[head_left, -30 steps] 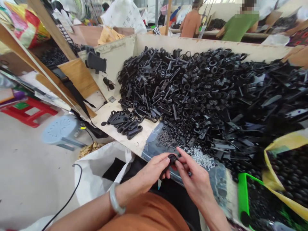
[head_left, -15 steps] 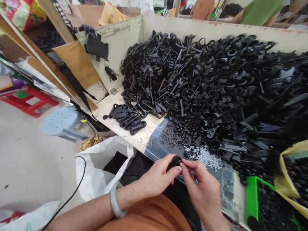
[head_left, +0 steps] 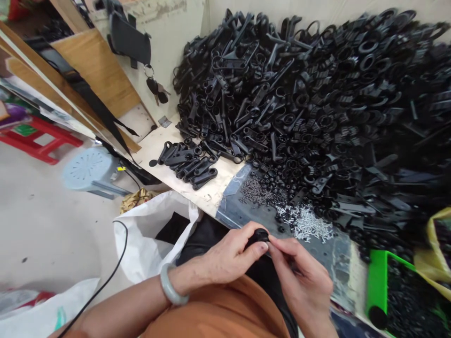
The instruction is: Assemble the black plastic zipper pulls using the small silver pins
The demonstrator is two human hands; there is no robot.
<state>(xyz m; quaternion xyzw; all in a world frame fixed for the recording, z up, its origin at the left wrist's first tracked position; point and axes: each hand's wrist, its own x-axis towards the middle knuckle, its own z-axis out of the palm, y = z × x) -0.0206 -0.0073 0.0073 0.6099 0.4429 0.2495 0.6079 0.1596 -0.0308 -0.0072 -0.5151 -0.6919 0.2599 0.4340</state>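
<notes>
A small black rounded plastic part (head_left: 261, 234) is gripped between the thumb and fingers of my left hand (head_left: 237, 256), which wears a pale bangle. My right hand (head_left: 299, 277) meets it from the right, thumb and forefinger pinched at the part's edge; whatever sits in that pinch is hidden. Just beyond the hands, silver pins (head_left: 306, 223) lie loose on a dark mat (head_left: 229, 206). Small dark metal pieces (head_left: 259, 190) are spread beside them. Several black handle-shaped parts (head_left: 195, 164) rest in a group on the pale board at the left.
A large heap of black plastic parts (head_left: 260, 98) fills the pale-walled bin. At the right are a green tray (head_left: 377, 277) and a yellow bag (head_left: 431, 260). A white sack (head_left: 134, 249) hangs by the board's left edge. A blue stool (head_left: 89, 169) stands on the floor.
The view has tilted down and shifted slightly, so the bin's back wall and the people behind it have mostly left the picture. Both hands stay together at the black part.
</notes>
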